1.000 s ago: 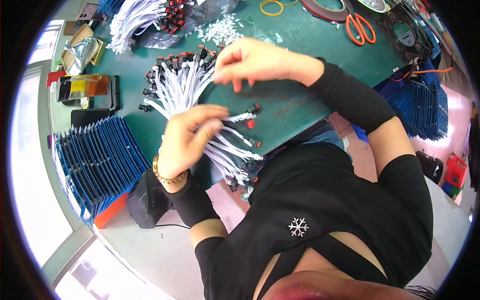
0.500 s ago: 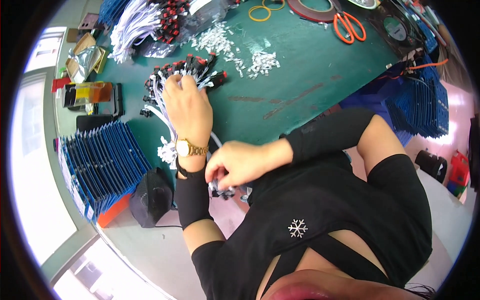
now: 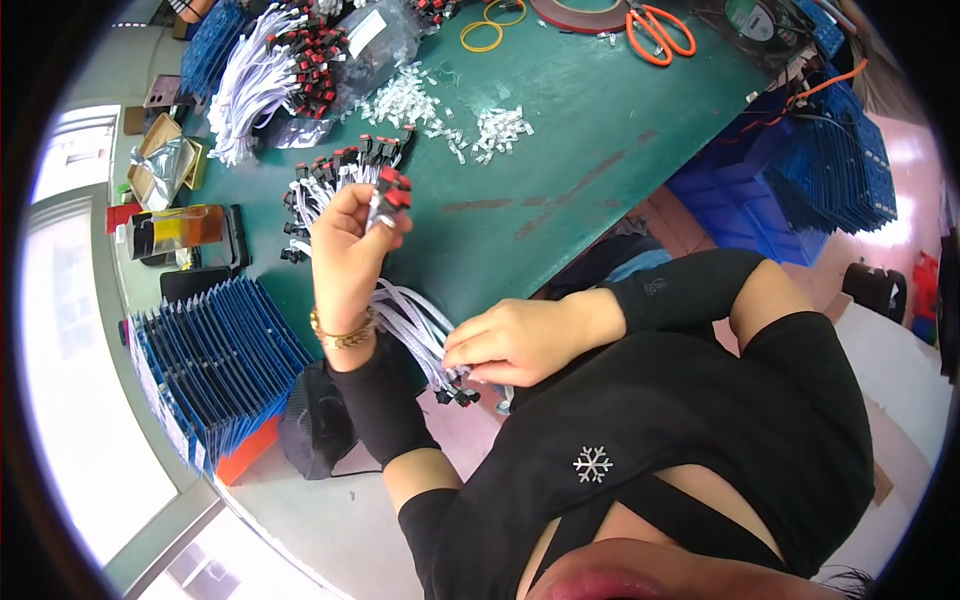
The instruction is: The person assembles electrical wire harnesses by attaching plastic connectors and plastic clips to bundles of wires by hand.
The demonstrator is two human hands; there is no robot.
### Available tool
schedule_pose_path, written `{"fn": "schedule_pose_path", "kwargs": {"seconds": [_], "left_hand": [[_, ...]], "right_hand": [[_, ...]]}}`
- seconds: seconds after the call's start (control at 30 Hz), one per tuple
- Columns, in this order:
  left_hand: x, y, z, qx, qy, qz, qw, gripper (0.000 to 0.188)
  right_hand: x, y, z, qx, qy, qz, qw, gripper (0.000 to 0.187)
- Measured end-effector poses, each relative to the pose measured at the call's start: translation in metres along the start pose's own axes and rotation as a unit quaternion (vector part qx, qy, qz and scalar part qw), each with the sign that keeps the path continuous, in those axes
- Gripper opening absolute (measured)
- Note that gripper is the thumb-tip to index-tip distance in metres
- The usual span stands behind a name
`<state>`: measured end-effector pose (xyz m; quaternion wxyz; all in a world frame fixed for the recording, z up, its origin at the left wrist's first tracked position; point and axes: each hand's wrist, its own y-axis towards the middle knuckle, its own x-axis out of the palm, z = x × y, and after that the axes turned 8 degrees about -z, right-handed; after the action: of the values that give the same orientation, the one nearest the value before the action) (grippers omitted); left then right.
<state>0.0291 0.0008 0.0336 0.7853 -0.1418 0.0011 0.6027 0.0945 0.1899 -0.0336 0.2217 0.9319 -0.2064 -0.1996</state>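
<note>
Gripped in my left hand [image 3: 350, 245] is a small bunch of white cables [image 3: 410, 310], with its black and red connectors [image 3: 391, 190] sticking up past the fingers. The cables curve down toward me over the front edge of the table. At their lower end, my right hand [image 3: 535, 340] has its fingers closed on the cables, just above several dark connectors [image 3: 458, 396]. Behind my left hand lies a pile of similar cables [image 3: 320, 190] with black and red plugs, partly hidden by that hand.
Small white plastic pieces [image 3: 400, 97] lie scattered on the green table [image 3: 570, 190]. Farther back are a larger cable bundle [image 3: 245, 95], orange-handled scissors [image 3: 660, 35] and yellow rings [image 3: 482, 36]. Blue boards [image 3: 225, 355] stand racked at left, beside a black mesh object [image 3: 315, 425].
My left hand has come away from the cable pile with a bunch in it, its plugs now raised. My right hand has shifted slightly right along the lower ends. The view has shifted a little.
</note>
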Motion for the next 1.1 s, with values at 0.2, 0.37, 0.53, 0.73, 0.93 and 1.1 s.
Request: {"fn": "schedule_pose_path", "kwargs": {"seconds": [0.2, 0.37, 0.53, 0.73, 0.93, 1.1], "left_hand": [[-0.007, -0.011, 0.014, 0.002, -0.064, -0.169, 0.984, 0.033], [0.009, 0.0, 0.008, -0.06, -0.048, -0.187, 0.979, 0.032], [0.042, 0.007, -0.017, 0.07, 0.269, 0.01, 0.961, 0.026], [0.047, 0.001, -0.023, 0.094, 0.274, 0.031, 0.957, 0.013], [0.044, -0.002, -0.016, 0.077, 0.126, 0.148, 0.978, 0.01], [0.033, 0.0, -0.024, 0.104, 0.0, 0.134, 0.985, 0.013]], "right_hand": [[0.025, 0.0, -0.007, 0.046, 0.056, -0.069, 0.995, 0.044], [0.033, -0.01, 0.008, 0.239, 0.437, -0.104, 0.861, 0.05], [-0.009, -0.001, -0.032, 0.127, 0.071, -0.135, 0.98, 0.038], [-0.137, 0.035, -0.023, 0.025, -0.173, 0.011, 0.985, 0.013], [-0.21, 0.068, 0.064, 0.181, -0.277, -0.075, 0.941, 0.023], [-0.216, 0.069, 0.09, 0.115, -0.271, -0.134, 0.946, 0.015]]}}
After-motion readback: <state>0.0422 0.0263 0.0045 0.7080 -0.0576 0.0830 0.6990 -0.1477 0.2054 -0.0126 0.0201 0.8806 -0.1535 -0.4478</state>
